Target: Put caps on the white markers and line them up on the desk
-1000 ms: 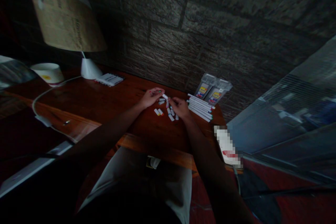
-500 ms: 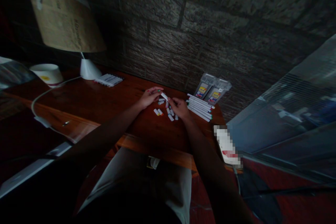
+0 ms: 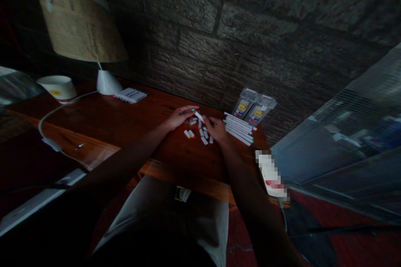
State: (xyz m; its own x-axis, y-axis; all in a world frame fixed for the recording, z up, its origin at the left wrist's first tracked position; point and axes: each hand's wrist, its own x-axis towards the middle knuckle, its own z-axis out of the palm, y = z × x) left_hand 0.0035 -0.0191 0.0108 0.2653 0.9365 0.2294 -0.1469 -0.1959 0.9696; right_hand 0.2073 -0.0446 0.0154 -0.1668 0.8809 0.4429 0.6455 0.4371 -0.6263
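A white marker (image 3: 199,116) slants between my two hands above the table. My left hand (image 3: 179,118) pinches its far end, where a bit of green shows. Closed around the near end is my right hand (image 3: 216,129), whose fingers hide that part. Just below the hands lie several short white marker caps (image 3: 204,139) with coloured ends. A pair of caps (image 3: 189,134) with yellow and orange-red ends sits a little to the left of them. Beside my right hand, several long white markers (image 3: 239,130) lie in a row.
Two clear plastic cases (image 3: 250,106) with yellow labels stand against the brick wall. Another row of markers (image 3: 130,95) lies near the lamp base (image 3: 107,83). A paper cup (image 3: 58,87) stands at left by a white cable. A blurred-out white device (image 3: 272,175) sits at the right edge.
My right hand has shifted slightly right, and more of the marker's white body shows between my hands. The loose caps and the row of markers lie as before.
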